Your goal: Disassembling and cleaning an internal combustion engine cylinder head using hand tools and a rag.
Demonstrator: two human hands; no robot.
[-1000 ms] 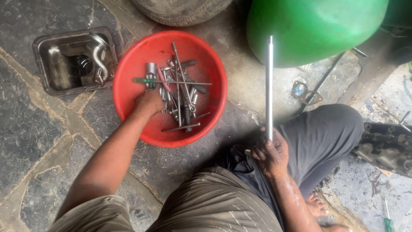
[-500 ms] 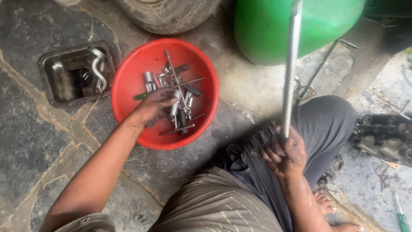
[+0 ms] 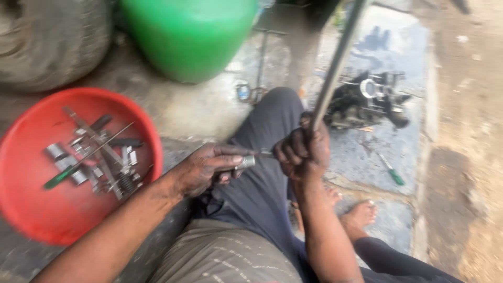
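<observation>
My left hand holds a small metal socket over my lap, its tip pointing at my right hand. My right hand grips the lower end of a long grey metal rod that rises up and to the right out of the picture. The two hands nearly touch above my dark trouser leg. At the left, a red plastic bowl holds several metal tools, sockets and a green-handled screwdriver.
A green drum stands at the back, a tyre to its left. A dark engine part lies on the wet stone floor at the right, a small green screwdriver near it. My bare foot rests below.
My left hand left the red bowl and came to my lap with a socket. The view swung right; the metal tray is out of sight. The rod now tilts right.
</observation>
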